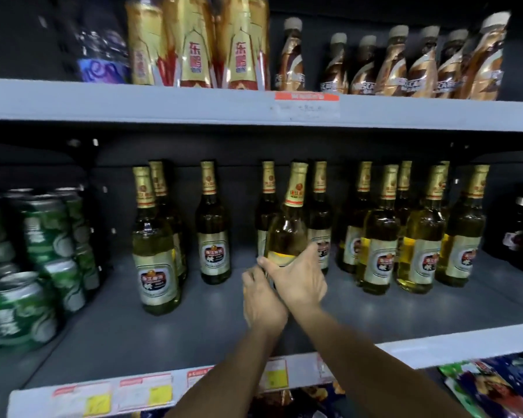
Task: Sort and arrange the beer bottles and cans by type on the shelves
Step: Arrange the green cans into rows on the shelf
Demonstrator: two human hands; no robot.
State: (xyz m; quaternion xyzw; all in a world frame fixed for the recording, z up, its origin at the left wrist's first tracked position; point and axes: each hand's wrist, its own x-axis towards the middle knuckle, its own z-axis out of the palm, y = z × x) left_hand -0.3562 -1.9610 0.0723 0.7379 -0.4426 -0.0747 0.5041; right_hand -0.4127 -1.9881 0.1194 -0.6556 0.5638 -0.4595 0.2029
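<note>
Ok so both hands wrap one beer bottle (287,233), right hand (299,279) above left hand (263,300); neck tips right, btw gap sits left.

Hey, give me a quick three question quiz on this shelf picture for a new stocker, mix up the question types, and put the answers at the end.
1. True or false: the tilted beer bottle on the middle shelf is gripped by both hands.
2. Multiple choice: what stands at the left end of that shelf? A) green cans B) red cartons C) glass jars
3. Fill in: the foil on the beer bottles' necks is ____ coloured.

Key
1. True: the left hand grips low on it and the right hand wraps its label area.
2. A
3. Gold
</note>
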